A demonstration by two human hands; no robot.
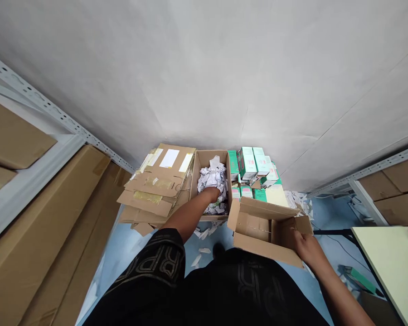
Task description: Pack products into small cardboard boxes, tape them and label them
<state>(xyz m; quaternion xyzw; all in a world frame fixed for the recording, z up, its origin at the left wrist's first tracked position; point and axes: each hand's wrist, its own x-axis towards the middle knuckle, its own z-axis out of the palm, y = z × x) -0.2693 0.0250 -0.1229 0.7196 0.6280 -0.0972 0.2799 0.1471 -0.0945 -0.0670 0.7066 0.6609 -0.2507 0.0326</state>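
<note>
Two hands work at once: at centre the left hand (213, 194) is in paper scraps (212, 174) heaped in a cardboard box (203, 159), its fingertips hidden, so I cannot tell whether they close, while at lower right the right hand's (302, 244) fingers clamp the wall of an open carton (267, 248). The step looks like gathering scraps, the next move calling for a firm grasp and a steady carton. Outlined capitals, seemingly R and P, mark the black sleeve (168, 258); print on the green-and-white boxes (247, 163) is illegible.
</note>
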